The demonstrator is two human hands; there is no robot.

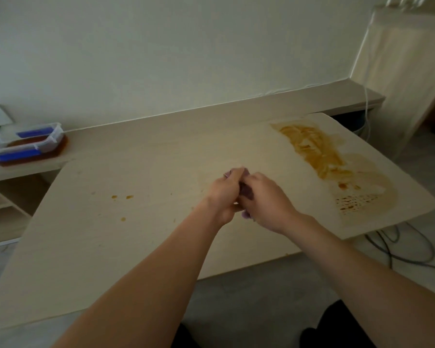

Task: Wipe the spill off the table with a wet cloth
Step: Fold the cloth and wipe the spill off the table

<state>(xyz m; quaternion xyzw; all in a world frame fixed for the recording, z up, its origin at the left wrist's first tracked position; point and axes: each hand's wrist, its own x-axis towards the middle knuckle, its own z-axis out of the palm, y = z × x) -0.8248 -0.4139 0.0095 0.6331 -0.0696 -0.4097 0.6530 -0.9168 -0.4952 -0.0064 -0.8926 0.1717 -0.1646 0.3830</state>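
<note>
A small purple cloth (246,192) is bunched between my two hands above the middle of the pale wooden table (111,247). My left hand (224,194) grips its left side and my right hand (264,200) grips its right side; most of the cloth is hidden by my fingers. A wide orange-brown spill (317,151) is smeared across the table's right part, with a thinner streaked patch (357,203) nearer the right edge. A few small orange drops (122,197) lie left of my hands.
A clear plastic container with blue clips (28,144), holding brown liquid, stands on a low shelf at the far left. Cables (399,244) lie on the floor beyond the table's right corner. A ledge runs along the wall behind the table.
</note>
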